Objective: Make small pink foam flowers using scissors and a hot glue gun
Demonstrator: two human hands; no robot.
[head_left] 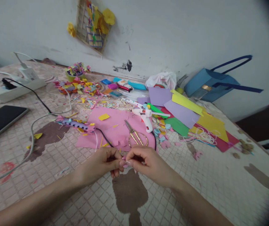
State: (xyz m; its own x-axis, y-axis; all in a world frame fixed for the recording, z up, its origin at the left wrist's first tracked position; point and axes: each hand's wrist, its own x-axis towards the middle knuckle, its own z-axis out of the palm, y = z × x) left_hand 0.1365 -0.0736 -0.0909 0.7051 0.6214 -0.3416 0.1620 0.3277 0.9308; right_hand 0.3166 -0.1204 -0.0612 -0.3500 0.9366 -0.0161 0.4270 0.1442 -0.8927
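Note:
Both hands meet above the front of the table. My left hand [108, 160] pinches a small pink paper piece [125, 159] between thumb and fingers. The fingertips of my right hand [144, 159] are closed on the same piece, most of which the fingers hide. Just beyond lies a pink sheet [111, 121] with gold-handled scissors [135, 135] on it. A white glue gun [145, 119] rests at the sheet's right side. To the left of the sheet is a purple dotted roll [76, 124] with paper scraps stuck on it.
A power strip [17, 91] and a black phone [2, 121] lie at the left, with cables crossing the table. Colored sheets [183, 113] and white string [202, 136] spread rightward. Behind are a pot of scraps [76, 71], a blue bag [212, 84] and a wall decoration [93, 26].

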